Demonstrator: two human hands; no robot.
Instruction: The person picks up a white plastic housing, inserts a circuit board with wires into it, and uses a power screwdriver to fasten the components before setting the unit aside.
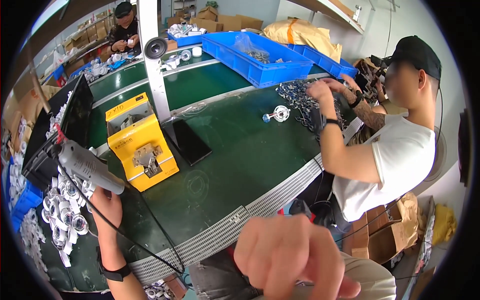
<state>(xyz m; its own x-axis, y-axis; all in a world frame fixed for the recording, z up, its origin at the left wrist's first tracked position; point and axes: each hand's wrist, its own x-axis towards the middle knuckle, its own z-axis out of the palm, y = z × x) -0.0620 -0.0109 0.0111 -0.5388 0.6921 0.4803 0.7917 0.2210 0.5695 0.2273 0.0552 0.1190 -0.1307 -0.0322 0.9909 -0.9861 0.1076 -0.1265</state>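
Observation:
My left hand (106, 209) reaches to the left side of the green bench, beside a heap of white round housings (64, 212). A grey cylindrical power tool (89, 167) with a black cord crosses in front of its fingers, so I cannot see whether they grip it. My right hand (290, 255) is raised close to the camera above my lap, slightly blurred. Its fingers are curled closed, and anything inside them is hidden. Right of my left hand stands a yellow box-shaped fixture (145, 145) with a metal clamp on its front. A dark flat screen (188, 142) lies against it.
A white ring-shaped part (281, 113) lies mid-bench. At right, a co-worker in a white shirt (400, 150) handles a pile of small blue-and-metal parts (302, 100). Blue crates (255, 62) stand behind. A white post (154, 75) rises near the fixture. Another person (125, 30) sits far left.

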